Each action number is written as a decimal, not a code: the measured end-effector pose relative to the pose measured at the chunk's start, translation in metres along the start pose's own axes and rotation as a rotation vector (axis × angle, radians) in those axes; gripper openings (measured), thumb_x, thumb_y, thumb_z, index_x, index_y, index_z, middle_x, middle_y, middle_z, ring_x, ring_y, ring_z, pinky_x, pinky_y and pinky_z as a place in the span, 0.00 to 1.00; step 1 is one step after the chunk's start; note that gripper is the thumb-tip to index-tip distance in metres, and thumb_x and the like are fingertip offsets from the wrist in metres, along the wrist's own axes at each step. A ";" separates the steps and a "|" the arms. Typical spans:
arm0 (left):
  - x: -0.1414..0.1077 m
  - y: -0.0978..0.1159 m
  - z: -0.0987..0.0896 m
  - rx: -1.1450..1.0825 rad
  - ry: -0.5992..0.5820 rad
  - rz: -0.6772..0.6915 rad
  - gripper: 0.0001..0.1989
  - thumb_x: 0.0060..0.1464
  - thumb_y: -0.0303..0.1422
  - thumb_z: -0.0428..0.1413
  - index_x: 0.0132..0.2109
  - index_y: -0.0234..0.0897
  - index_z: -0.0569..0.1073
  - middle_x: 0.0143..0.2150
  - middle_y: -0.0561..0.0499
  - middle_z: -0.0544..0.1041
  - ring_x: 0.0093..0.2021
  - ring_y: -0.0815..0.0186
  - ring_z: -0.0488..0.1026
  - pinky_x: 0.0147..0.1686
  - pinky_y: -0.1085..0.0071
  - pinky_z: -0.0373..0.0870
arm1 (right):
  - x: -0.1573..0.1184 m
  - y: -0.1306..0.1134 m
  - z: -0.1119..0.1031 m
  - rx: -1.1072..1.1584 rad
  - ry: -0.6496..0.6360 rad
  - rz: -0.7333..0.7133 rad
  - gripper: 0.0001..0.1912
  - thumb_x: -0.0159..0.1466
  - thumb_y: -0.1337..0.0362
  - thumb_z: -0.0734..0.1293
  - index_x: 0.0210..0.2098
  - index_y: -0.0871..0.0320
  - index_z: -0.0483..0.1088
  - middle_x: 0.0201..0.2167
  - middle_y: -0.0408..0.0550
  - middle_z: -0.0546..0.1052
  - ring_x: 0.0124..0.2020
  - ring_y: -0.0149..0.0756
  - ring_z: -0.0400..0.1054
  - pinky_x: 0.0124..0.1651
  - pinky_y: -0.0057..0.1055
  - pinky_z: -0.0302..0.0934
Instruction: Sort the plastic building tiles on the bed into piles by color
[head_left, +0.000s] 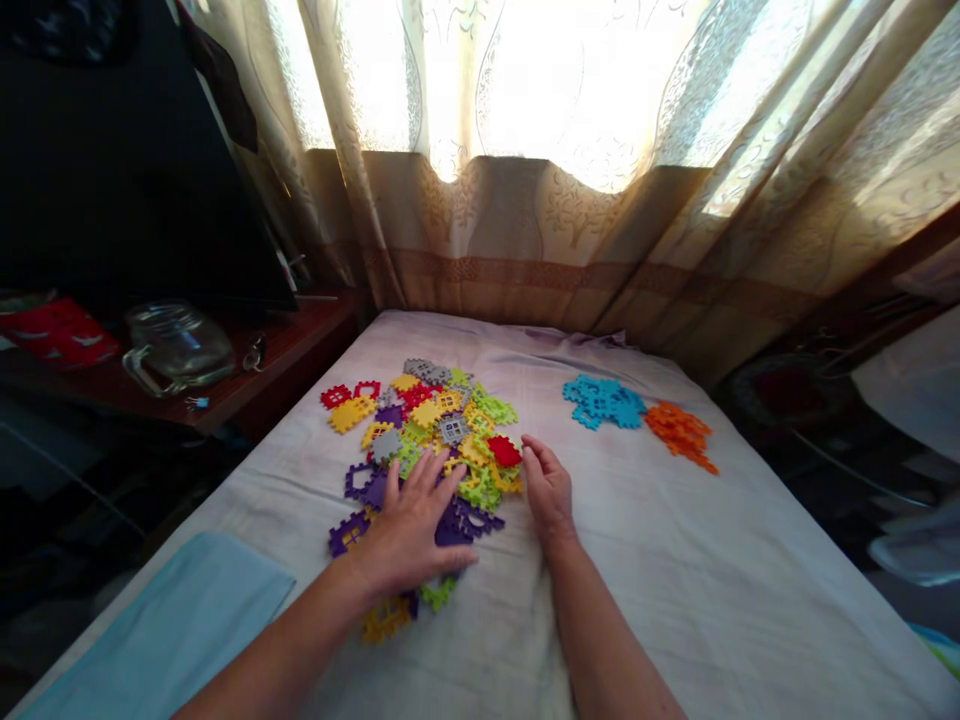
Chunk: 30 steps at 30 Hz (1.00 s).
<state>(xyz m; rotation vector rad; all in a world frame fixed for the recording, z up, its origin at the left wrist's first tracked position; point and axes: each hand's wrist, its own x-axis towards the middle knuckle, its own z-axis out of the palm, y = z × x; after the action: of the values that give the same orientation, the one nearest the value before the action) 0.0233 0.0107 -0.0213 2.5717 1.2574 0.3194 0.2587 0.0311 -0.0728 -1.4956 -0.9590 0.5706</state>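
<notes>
My left hand lies with fingers spread over the mixed heap of toothed plastic pieces, on top of purple and green ones. The heap has yellow pieces, red, grey, green and purple pieces. Beside the heap's right edge, near a red piece, my right hand rests on the sheet with its fingers curled together; whatever they may hold is hidden. Farther right lie a pile of blue pieces and, touching it, a pile of orange pieces.
A white sheet covers the surface. A light blue cloth lies at the front left. On the brown side table stand a glass jug and a dark screen. Curtains hang behind.
</notes>
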 end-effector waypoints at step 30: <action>-0.005 0.001 0.017 0.229 0.470 0.062 0.17 0.64 0.38 0.49 0.55 0.40 0.74 0.61 0.44 0.73 0.63 0.54 0.66 0.67 0.45 0.49 | -0.007 -0.006 -0.002 -0.651 -0.115 -0.380 0.16 0.61 0.58 0.67 0.45 0.58 0.76 0.46 0.53 0.80 0.49 0.44 0.71 0.54 0.40 0.60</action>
<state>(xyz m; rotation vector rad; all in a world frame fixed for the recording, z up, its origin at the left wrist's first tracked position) 0.0262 0.0039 -0.0377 2.8360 1.4338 0.8835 0.2547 0.0238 -0.0680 -1.7863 -1.5749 0.0578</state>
